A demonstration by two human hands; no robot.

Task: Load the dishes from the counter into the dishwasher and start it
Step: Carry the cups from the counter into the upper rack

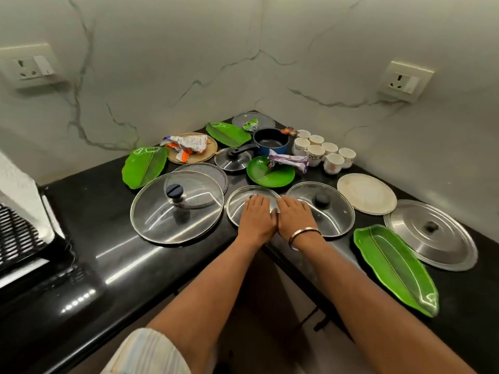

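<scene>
Both forearms reach from the near edge over the black counter (113,265) into its corner. The left hand (256,215) and right hand (293,215) lie side by side, touching at the thumbs, palms down with fingers straight and together, holding nothing. The left hand rests on a small glass lid (237,203); the right hand's fingers overlap the near-left rim of a second glass lid (332,214) with a black knob. A metal bangle (302,234) circles the right wrist.

Left of the hands sits a large glass lid (162,214) with a dark knob, partly covering a mesh cover (213,172). Right of the hands, near the edge, lie a long green leaf plate (394,268) and a steel lid (434,233), with a white plate (367,194) just beyond. Farther back stand a round green plate (270,175) bearing a wrapper, a blue saucepan (271,143), a cluster of white cups (321,151), and two more leaf plates (144,166), one far (228,133). No dishwasher is identifiable.
</scene>
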